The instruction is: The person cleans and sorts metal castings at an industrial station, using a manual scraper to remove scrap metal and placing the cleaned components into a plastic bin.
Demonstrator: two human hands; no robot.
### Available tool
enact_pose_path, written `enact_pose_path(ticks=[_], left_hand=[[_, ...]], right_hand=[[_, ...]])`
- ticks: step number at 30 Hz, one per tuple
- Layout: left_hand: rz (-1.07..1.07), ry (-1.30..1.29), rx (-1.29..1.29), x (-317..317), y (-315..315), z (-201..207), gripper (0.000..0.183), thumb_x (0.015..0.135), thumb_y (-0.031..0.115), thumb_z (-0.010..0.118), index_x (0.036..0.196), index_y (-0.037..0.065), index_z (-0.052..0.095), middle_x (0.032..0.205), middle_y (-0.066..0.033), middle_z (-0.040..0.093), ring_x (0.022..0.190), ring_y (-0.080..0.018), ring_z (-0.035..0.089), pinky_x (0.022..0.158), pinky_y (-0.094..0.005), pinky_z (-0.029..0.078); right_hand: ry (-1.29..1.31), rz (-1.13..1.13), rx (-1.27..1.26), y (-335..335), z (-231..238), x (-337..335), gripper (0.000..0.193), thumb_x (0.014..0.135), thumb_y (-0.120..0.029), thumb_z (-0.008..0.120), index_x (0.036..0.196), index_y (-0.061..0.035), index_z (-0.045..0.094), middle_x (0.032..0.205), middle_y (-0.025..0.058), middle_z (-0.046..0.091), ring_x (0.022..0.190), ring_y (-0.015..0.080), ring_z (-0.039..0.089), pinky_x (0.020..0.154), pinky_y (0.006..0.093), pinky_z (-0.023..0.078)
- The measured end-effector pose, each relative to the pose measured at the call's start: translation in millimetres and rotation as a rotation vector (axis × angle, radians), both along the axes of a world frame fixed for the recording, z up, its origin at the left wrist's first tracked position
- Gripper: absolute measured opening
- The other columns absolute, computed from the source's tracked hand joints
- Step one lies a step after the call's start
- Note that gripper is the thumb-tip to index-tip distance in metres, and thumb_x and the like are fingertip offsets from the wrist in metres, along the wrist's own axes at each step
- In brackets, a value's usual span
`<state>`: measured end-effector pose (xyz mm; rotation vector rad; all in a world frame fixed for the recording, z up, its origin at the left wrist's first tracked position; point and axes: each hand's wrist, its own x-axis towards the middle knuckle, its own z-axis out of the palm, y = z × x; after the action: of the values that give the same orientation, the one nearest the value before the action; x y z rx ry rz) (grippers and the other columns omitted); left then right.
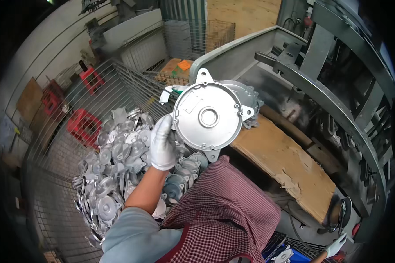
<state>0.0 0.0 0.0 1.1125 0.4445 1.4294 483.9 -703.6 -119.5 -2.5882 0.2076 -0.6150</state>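
Note:
My left hand (162,142), in a white glove, grips the left rim of a round cast-metal cover (193,107). The cover has a raised ring at its centre and bolt lugs around its edge; its inner face is turned toward me. Behind it, partly hidden, more metal covers (252,98) rest at the end of a worn wooden board (289,162). Far off at the lower right, my gloved right hand (335,245) is stretched out with its fingers extended. It is near a dark round fixture (341,215), and nothing shows in it.
A wire-mesh cage (52,206) on the left holds a heap of similar metal castings (118,153). Red metal blocks (84,125) stand beyond its mesh. A grey metal trough (232,46) and a heavy curved frame (329,96) stand ahead and right. A blue crate (299,256) sits low right.

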Motion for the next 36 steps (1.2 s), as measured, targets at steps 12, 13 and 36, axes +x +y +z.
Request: enact_pose_path(ticks=[12,13,36], left_hand=[[0.066,0.176,-0.095,29,-7,1,0.042,0.1,0.034,0.048,0.119,-0.002,0.056,0.106,-0.0079,0.063,0.092,-0.0122,0.06,0.074,-0.0223,0.047],[-0.015,0.074,-0.23,32,-3,2,0.043,0.1,0.036,0.048,0.12,-0.001,0.056,0.106,-0.0078,0.063,0.091,-0.0121,0.06,0.072,-0.0217,0.047],[-0.534,1.192,-0.161,11,-6,-212,0.042,0.093,0.041,0.054,0.11,0.005,0.067,0.099,-0.0149,0.069,0.087,-0.024,0.067,0.08,-0.0354,0.053]], right_hand=[[0.012,-0.129,-0.058,24,18,-18,0.058,0.101,-0.052,0.03,0.141,-0.0134,0.048,0.138,0.0104,0.054,0.121,0.0294,0.055,0.097,0.0336,0.042],[0.017,-0.116,-0.076,20,15,-16,0.055,0.102,-0.048,0.029,0.141,-0.0133,0.046,0.139,0.01,0.053,0.122,0.029,0.055,0.097,0.0334,0.042],[-0.45,0.037,-0.602,82,50,-84,0.046,0.094,-0.05,0.055,0.101,-0.0067,0.069,0.085,0.0114,0.07,0.07,0.0275,0.065,0.06,0.0376,0.052]])
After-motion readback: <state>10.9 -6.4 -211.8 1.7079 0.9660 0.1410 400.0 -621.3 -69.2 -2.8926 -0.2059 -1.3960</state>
